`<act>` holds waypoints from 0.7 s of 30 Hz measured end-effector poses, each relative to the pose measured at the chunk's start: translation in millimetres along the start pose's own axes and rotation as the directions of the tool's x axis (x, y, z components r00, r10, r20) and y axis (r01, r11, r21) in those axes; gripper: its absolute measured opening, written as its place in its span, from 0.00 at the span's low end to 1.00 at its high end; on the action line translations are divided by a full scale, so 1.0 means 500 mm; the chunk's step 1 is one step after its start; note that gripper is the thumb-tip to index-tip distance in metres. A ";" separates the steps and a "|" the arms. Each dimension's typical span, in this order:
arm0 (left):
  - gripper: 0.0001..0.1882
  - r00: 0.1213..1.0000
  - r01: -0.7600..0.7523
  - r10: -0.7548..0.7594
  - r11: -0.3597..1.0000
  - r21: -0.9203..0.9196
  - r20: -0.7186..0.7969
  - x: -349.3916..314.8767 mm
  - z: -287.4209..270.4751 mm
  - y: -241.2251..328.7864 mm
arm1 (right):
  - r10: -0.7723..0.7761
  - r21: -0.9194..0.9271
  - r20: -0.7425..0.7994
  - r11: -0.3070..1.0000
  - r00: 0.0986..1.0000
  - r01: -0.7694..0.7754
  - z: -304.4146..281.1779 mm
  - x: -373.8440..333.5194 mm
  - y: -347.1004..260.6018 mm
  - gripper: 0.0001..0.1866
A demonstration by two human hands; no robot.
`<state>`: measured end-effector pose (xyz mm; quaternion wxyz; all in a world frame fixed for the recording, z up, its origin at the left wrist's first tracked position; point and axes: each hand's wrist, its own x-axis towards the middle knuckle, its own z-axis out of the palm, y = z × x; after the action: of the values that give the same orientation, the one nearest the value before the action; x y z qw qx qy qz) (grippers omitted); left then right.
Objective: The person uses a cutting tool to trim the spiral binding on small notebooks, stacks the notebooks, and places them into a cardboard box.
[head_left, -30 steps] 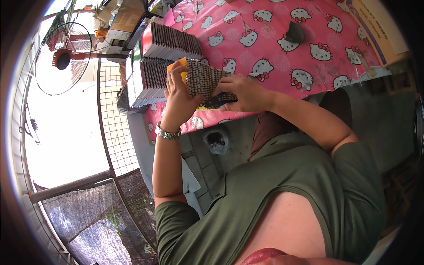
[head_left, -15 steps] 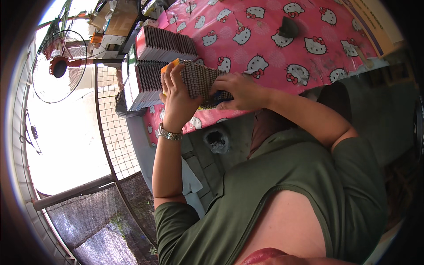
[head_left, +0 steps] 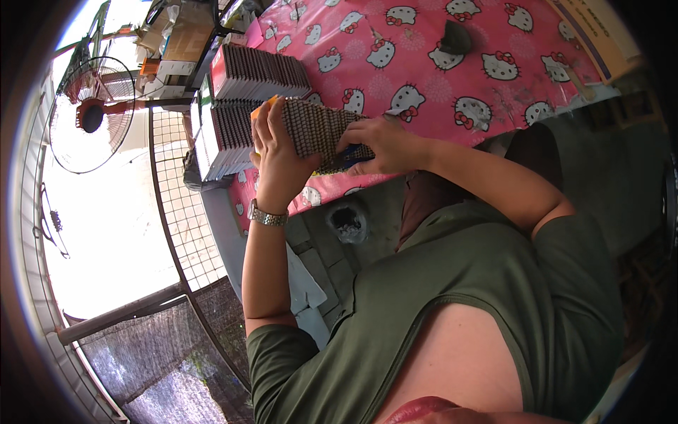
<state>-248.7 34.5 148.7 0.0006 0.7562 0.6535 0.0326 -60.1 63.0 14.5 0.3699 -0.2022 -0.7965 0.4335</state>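
A stack of notebooks (head_left: 318, 127) lies on its side at the table's near edge, its brown ridged bound edges facing up. My left hand (head_left: 279, 152) grips the left end, with fingers over an orange cover (head_left: 264, 107) and the thumb against the ridged side. At the other end my right hand (head_left: 381, 147) is closed, fingers bent over the ridges and thumb lower down. A dark blue patch (head_left: 351, 154) shows between its fingers and thumb; I cannot tell whether it is a cover or a separate thing.
Two more notebook rows, one red-covered (head_left: 258, 71) and one white-covered (head_left: 236, 134), stand just left. A dark object (head_left: 456, 38) lies on the pink cat-print tablecloth (head_left: 438, 85). A fan (head_left: 92, 114) stands far left. Below the table edge is a bag-lined bin (head_left: 348, 225).
The view has shifted slightly. Both hands keep nearly the same places on the notebook stack, and the right fingers have moved only a little.
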 end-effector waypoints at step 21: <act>0.52 1.000 -0.007 0.007 1.000 0.009 0.013 0.001 -0.002 0.001 | 0.028 -0.040 0.122 0.999 0.992 -0.024 0.000 0.013 -0.013 0.20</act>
<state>-248.2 34.9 149.6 0.0011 0.7587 0.6509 0.0250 -64.5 63.7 22.4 0.3105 -0.1925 -0.8232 0.4346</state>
